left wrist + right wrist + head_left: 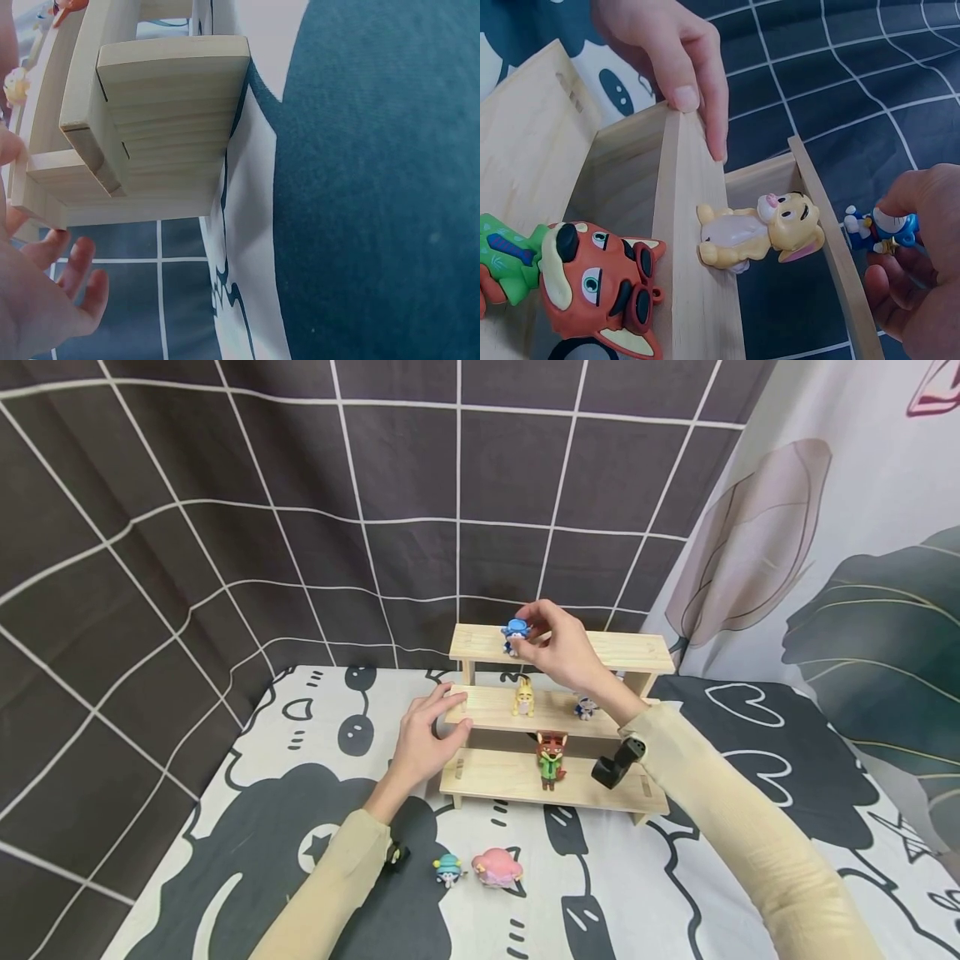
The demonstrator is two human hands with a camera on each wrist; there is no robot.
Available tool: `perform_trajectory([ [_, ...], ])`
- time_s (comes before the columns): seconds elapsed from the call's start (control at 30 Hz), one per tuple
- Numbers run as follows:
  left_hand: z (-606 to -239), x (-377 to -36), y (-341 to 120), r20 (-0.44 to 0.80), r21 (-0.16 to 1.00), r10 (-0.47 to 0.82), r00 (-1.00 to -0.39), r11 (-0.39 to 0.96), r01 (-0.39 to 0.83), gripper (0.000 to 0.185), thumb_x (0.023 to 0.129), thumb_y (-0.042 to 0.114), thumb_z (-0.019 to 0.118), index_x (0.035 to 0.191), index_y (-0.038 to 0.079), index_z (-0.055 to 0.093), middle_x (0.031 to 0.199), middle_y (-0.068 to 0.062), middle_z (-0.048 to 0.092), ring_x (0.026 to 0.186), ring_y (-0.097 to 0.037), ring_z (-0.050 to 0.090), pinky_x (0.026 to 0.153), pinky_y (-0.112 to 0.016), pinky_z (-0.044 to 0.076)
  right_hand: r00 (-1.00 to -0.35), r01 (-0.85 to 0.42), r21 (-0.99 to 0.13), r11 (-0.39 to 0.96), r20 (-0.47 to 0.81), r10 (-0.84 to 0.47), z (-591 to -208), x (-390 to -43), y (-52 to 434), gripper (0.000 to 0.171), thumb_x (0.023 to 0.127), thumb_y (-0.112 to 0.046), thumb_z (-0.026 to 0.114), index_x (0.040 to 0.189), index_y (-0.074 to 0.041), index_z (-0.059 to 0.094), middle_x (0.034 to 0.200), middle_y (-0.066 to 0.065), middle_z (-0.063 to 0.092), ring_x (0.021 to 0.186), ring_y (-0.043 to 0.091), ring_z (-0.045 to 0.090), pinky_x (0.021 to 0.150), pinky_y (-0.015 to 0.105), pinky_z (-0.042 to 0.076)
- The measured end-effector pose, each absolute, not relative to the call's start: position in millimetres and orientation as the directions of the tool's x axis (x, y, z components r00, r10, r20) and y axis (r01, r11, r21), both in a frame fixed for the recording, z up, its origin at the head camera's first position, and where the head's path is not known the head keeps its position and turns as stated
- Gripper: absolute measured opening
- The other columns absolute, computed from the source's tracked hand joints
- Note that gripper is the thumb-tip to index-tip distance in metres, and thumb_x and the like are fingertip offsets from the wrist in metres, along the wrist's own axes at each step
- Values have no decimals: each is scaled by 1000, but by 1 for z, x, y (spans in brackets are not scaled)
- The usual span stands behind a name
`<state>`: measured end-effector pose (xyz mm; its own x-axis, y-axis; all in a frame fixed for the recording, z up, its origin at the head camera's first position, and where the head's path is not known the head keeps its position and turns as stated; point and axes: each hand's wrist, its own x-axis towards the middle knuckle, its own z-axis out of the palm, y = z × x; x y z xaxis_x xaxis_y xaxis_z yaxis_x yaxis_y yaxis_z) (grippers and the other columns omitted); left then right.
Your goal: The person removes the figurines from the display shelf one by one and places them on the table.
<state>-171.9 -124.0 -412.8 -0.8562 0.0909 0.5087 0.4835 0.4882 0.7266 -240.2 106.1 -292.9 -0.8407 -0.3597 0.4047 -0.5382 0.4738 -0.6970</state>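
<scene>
Six figurines (551, 764), one three-tier shelf (555, 703)

No text is readable; the red mark (935, 393) on the curtain (855, 410) right of the shelf (557, 704) is cut off.

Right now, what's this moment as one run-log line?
right fingers: hold blue figure at top shelf; left fingers: grip left end of middle shelf; fox: on bottom shelf

- Patterned sheet (630, 893) carries a wooden shelf (633, 650), green-hatted toy (448, 870), pink toy (497, 867).
- Middle tier (487, 700): yellow rabbit (523, 698), blue-and-white toy (586, 707).
- Bottom tier (495, 777): fox (551, 762).
</scene>
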Motion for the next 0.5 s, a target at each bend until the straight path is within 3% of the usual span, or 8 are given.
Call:
perform_trajectory([
  [0.5, -412, -172, -124, 516, 717, 96, -851, 496, 490, 40, 85, 15, 75, 124, 5, 71, 143, -19, 53, 120, -36, 53, 97, -55, 45, -813, -579, -692, 432, 448, -371, -293, -225, 112, 30, 88, -1, 71, 115, 2, 59, 104, 12, 65, 90, 23, 64, 73, 26, 53],
])
